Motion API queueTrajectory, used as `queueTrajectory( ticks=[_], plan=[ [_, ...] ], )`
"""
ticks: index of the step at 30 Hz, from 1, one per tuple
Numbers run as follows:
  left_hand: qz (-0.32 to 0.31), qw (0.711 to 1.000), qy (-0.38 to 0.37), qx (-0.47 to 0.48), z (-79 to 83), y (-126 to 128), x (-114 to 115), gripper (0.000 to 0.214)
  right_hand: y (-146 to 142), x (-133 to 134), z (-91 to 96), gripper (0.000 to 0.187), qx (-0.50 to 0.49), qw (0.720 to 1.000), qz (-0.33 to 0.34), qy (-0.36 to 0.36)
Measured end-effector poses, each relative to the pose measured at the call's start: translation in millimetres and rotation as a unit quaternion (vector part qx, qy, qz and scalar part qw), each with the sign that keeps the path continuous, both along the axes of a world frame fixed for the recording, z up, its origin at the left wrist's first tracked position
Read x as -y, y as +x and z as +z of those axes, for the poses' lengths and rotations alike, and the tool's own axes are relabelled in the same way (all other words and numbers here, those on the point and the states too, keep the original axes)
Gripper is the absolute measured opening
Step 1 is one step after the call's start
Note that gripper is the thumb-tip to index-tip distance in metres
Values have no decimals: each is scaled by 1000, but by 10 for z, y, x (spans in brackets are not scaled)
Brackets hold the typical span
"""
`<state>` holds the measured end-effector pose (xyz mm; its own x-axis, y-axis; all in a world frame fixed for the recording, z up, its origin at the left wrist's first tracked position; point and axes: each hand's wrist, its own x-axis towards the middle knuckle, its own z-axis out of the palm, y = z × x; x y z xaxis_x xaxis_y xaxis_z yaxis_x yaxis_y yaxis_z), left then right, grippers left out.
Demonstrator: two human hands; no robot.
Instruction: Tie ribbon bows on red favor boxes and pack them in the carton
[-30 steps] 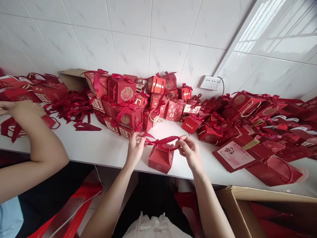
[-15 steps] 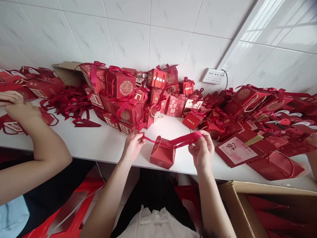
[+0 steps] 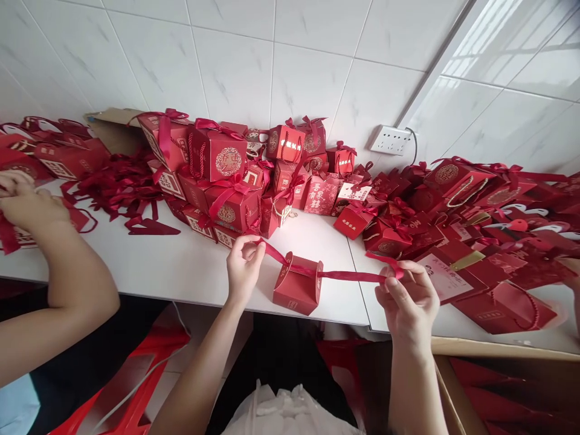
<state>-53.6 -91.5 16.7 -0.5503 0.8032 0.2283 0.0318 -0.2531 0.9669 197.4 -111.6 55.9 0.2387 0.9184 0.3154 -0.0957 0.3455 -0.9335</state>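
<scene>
A small red gift box [image 3: 295, 294] stands upright on the white table in front of me. A red ribbon [image 3: 348, 276] runs through the top of the box and stretches out to both sides. My left hand [image 3: 244, 263] is closed, pinching the ribbon's left part just above the table. To the right of the box, my right hand [image 3: 408, 296] pinches the other part of the ribbon, with a loop of it showing at the fingertips. Neither hand touches the box itself.
Finished-looking red boxes with bows [image 3: 233, 202] are stacked behind. Loose ribbons [image 3: 122, 187] lie left, and red gift bags [image 3: 502, 308] crowd the right. A co-worker's hands [image 3: 36, 205] are at far left. A cardboard carton [image 3: 502, 347] stands below right; a power strip [image 3: 393, 140] hangs on the wall.
My right hand has moved right and down, drawing the ribbon out longer on that side. My left hand has stayed nearly in place, still pinching the ribbon. The co-worker's hands have shifted slightly.
</scene>
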Motion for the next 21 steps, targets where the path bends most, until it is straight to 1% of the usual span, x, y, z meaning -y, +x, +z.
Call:
queueTrajectory(
  ticks=[3, 5, 7, 9, 11, 12, 14, 17, 19, 21],
  plan=[
    [24, 999, 35, -30, -4, 28, -22, 17, 18, 44, -14, 23, -20, 999, -38, 9],
    [40, 994, 52, -88, -4, 39, -16, 20, 29, 67, -38, 21, -1, 996, -92, 3],
    [59, 984, 65, -153, -10, 38, -1, 29, 47, 77, -73, 22, 50, 987, -154, -6],
    [75, 974, 78, -200, -22, 23, 11, 37, 73, 75, -110, 24, 121, 971, -208, -6],
    [81, 967, 88, -227, -41, -5, 13, 41, 103, 64, -143, 26, 173, 955, -240, 1],
    [80, 965, 87, -236, -52, -21, 11, 43, 116, 56, -154, 29, 183, 953, -243, 5],
    [76, 965, 77, -239, -77, -51, 5, 44, 134, 37, -162, 32, 170, 959, -226, 14],
    [47, 980, 47, -188, -104, -79, 5, 50, 133, -6, -136, 27, 119, 975, -182, 43],
    [10, 989, 36, -144, -89, -87, 16, 56, 120, -52, -95, 23, 89, 980, -162, 75],
    [-10, 989, 51, -139, -24, -96, 24, 58, 98, -114, -31, 19, 94, 976, -160, 119]
  ],
)
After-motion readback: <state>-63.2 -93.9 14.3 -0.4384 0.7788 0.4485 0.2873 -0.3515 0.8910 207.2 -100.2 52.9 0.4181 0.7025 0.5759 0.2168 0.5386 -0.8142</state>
